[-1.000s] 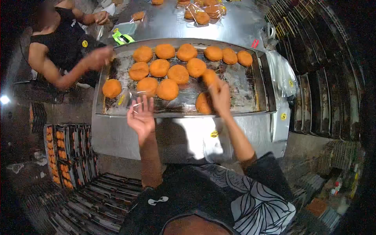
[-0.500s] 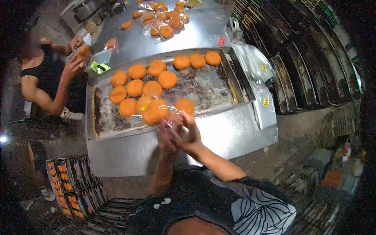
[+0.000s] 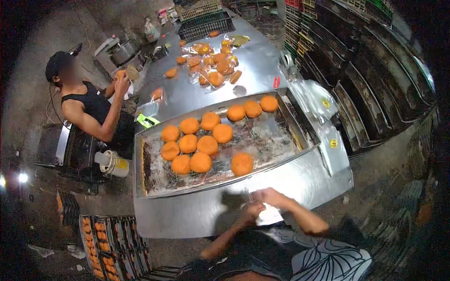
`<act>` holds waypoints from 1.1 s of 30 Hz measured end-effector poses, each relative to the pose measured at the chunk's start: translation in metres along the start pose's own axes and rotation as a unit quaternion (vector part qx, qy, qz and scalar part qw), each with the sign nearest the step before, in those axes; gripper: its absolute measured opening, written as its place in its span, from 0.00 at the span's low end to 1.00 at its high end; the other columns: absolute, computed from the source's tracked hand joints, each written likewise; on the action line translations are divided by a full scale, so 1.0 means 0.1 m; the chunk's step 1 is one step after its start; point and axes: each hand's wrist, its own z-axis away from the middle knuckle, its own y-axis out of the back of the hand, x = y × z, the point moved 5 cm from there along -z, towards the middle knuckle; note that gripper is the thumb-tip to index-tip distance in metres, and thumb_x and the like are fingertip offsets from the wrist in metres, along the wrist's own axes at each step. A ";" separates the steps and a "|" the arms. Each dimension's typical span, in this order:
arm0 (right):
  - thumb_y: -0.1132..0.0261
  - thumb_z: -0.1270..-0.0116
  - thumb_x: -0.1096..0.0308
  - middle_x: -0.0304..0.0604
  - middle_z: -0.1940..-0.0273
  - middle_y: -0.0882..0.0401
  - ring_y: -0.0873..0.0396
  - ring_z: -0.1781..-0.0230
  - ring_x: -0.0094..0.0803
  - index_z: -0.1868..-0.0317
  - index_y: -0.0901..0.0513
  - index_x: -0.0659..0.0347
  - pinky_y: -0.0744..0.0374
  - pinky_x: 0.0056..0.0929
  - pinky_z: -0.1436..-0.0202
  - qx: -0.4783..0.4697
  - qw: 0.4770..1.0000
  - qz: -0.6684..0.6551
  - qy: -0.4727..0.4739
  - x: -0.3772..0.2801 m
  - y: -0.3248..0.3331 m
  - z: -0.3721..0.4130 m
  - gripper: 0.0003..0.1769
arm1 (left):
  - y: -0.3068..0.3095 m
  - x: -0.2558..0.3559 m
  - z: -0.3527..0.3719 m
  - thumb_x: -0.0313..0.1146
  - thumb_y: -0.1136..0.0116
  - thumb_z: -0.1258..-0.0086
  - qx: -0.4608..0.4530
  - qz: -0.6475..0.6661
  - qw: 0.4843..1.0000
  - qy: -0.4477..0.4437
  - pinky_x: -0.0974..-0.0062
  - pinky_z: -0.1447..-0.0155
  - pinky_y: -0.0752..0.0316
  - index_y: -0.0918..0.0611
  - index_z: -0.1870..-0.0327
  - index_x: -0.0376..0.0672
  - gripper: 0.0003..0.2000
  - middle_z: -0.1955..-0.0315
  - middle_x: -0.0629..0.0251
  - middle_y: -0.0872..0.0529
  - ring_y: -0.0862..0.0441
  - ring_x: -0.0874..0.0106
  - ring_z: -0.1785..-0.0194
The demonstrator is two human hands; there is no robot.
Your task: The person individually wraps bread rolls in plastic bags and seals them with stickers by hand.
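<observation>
My left hand [image 3: 253, 211] is closed, fingers curled, at the near edge of the metal table. Touching or nearly touching it, my right hand [image 3: 273, 197] has its fingers drawn together. A faint clear shape shows by the fingertips, too blurred to name. Under my hands lies a white flat item [image 3: 269, 215]. Just beyond them is a large metal baking tray [image 3: 211, 187] with several round orange-brown buns [image 3: 188, 144] grouped at its left and back. One bun [image 3: 242, 164] sits alone near the tray's front side, closest to my hands.
Bagged buns [image 3: 215, 65] are heaped farther back on the metal table [image 3: 187, 220]. Clear plastic bags [image 3: 333, 145] lie right of the tray. At left a co-worker [image 3: 89, 103] holds a bun. Racks of trays [image 3: 101, 239] stand below left; stacked trays [image 3: 356, 93] stand right.
The bagged bun that was at my hands is no longer there. My hands have come back toward my body, over the white item. The view has shifted and shows more of the table's far end.
</observation>
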 end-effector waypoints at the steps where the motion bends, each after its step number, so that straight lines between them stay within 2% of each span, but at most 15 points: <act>1: 0.39 0.46 0.66 0.40 0.73 0.23 0.26 0.75 0.26 0.65 0.22 0.63 0.25 0.27 0.69 -0.005 0.962 -0.271 0.030 0.28 -0.31 0.34 0.11 | 0.19 -0.05 -0.07 0.33 0.50 0.42 0.029 0.096 0.980 0.171 0.74 0.61 0.29 0.24 0.65 0.36 0.10 0.68 0.61 0.22 0.25 0.68 0.65; 3: 0.39 0.44 0.64 0.42 0.77 0.23 0.26 0.75 0.26 0.67 0.21 0.64 0.27 0.27 0.67 -0.069 0.994 -0.064 -0.051 -0.04 -0.26 0.65 0.11 | 0.52 0.08 -0.18 0.36 0.54 0.36 0.072 0.281 0.825 0.485 0.74 0.56 0.29 0.25 0.56 0.35 0.14 0.63 0.63 0.22 0.25 0.72 0.62; 5: 0.39 0.43 0.62 0.45 0.76 0.23 0.26 0.76 0.27 0.65 0.21 0.63 0.28 0.28 0.68 0.072 0.990 -0.082 -0.090 0.14 -0.24 0.66 0.13 | 0.47 0.20 -0.38 0.36 0.53 0.36 0.035 0.290 0.843 0.451 0.74 0.55 0.29 0.26 0.55 0.35 0.15 0.61 0.61 0.22 0.25 0.72 0.62; 7: 0.39 0.44 0.56 0.46 0.76 0.23 0.26 0.76 0.32 0.65 0.21 0.61 0.28 0.31 0.68 0.094 0.976 -0.076 -0.182 0.13 -0.10 0.76 0.16 | 0.22 0.05 -0.25 0.38 0.53 0.35 0.044 0.111 0.953 0.280 0.75 0.55 0.30 0.26 0.54 0.35 0.16 0.59 0.59 0.23 0.25 0.73 0.61; 11: 0.42 0.41 0.57 0.52 0.80 0.26 0.25 0.79 0.42 0.70 0.28 0.65 0.29 0.34 0.74 0.126 0.976 -0.005 -0.178 -0.02 -0.10 1.00 0.17 | 0.45 0.48 -0.59 0.33 0.42 0.44 -0.006 0.305 0.809 0.502 0.78 0.59 0.27 0.25 0.57 0.34 0.16 0.72 0.63 0.19 0.22 0.75 0.67; 14: 0.46 0.39 0.60 0.53 0.82 0.27 0.26 0.81 0.45 0.72 0.33 0.66 0.30 0.35 0.77 0.321 0.918 -0.053 -0.227 0.03 -0.09 1.05 0.15 | 0.22 0.33 -0.49 0.30 0.41 0.46 0.036 0.445 0.792 0.418 0.80 0.61 0.28 0.24 0.58 0.34 0.15 0.72 0.63 0.19 0.22 0.76 0.67; 17: 0.47 0.38 0.59 0.51 0.83 0.26 0.24 0.82 0.42 0.72 0.34 0.65 0.29 0.34 0.78 0.285 0.931 -0.021 -0.227 -0.02 -0.11 0.92 0.16 | 0.54 0.65 -0.67 0.31 0.42 0.45 0.038 0.491 0.747 0.447 0.80 0.60 0.28 0.23 0.63 0.33 0.12 0.72 0.65 0.19 0.22 0.76 0.67; 20: 0.50 0.35 0.61 0.48 0.85 0.27 0.24 0.83 0.32 0.70 0.35 0.68 0.28 0.32 0.79 0.212 0.934 -0.094 -0.273 -0.26 -0.03 0.76 0.15 | 0.69 0.46 -0.52 0.28 0.39 0.49 0.059 0.351 0.843 0.404 0.82 0.65 0.28 0.21 0.68 0.37 0.08 0.74 0.67 0.20 0.24 0.79 0.69; 23: 0.50 0.35 0.62 0.47 0.85 0.27 0.24 0.85 0.35 0.70 0.35 0.66 0.29 0.31 0.81 0.227 0.941 -0.084 -0.237 -0.17 -0.15 0.63 0.14 | 0.87 0.65 -0.51 0.23 0.36 0.53 0.183 0.468 0.706 0.499 0.82 0.68 0.28 0.22 0.67 0.37 0.11 0.75 0.67 0.22 0.24 0.80 0.71; 25: 0.52 0.35 0.64 0.47 0.85 0.26 0.25 0.86 0.38 0.65 0.33 0.66 0.29 0.30 0.82 0.238 0.951 -0.052 -0.192 -0.21 -0.21 0.57 0.11 | 1.07 0.81 -0.65 0.24 0.41 0.46 0.142 0.473 0.748 0.444 0.82 0.68 0.29 0.22 0.64 0.34 0.09 0.74 0.65 0.21 0.25 0.80 0.73; 27: 0.53 0.35 0.66 0.48 0.85 0.26 0.25 0.86 0.40 0.60 0.31 0.65 0.29 0.30 0.82 0.262 0.951 -0.055 -0.156 -0.29 -0.21 0.51 0.11 | 1.18 0.75 -0.63 0.25 0.43 0.45 0.216 0.247 0.856 0.398 0.81 0.68 0.29 0.21 0.67 0.33 0.06 0.75 0.64 0.21 0.25 0.78 0.74; 29: 0.52 0.38 0.70 0.47 0.80 0.24 0.24 0.81 0.34 0.52 0.28 0.63 0.27 0.26 0.78 0.115 0.972 -0.025 -0.203 -0.22 -0.16 0.32 0.15 | 1.49 0.86 -0.73 0.24 0.43 0.48 0.328 0.064 0.884 0.326 0.77 0.66 0.29 0.19 0.70 0.36 0.05 0.76 0.60 0.22 0.23 0.71 0.71; 30: 0.51 0.38 0.70 0.44 0.79 0.26 0.27 0.81 0.28 0.53 0.27 0.65 0.29 0.23 0.78 0.124 0.941 -0.246 -0.196 -0.23 -0.07 0.16 0.15 | 1.57 0.95 -0.82 0.22 0.43 0.48 0.336 0.072 0.894 0.289 0.78 0.66 0.30 0.19 0.69 0.36 0.05 0.75 0.60 0.22 0.24 0.70 0.71; 32: 0.51 0.38 0.69 0.36 0.78 0.29 0.33 0.80 0.16 0.56 0.26 0.69 0.34 0.15 0.79 0.167 0.687 -0.683 -0.182 -0.25 0.11 -0.14 0.15 | 1.69 1.16 -1.01 0.17 0.44 0.49 0.310 0.086 0.909 0.263 0.79 0.66 0.30 0.19 0.71 0.35 0.06 0.75 0.60 0.24 0.25 0.70 0.71; 33: 0.50 0.35 0.62 0.33 0.79 0.35 0.35 0.79 0.16 0.49 0.30 0.67 0.36 0.13 0.77 0.236 0.791 -0.539 -0.170 -0.47 0.33 -0.33 0.20 | 1.72 1.14 -0.97 0.19 0.42 0.49 0.322 0.043 0.916 0.236 0.78 0.64 0.30 0.21 0.60 0.38 0.13 0.75 0.62 0.23 0.25 0.71 0.70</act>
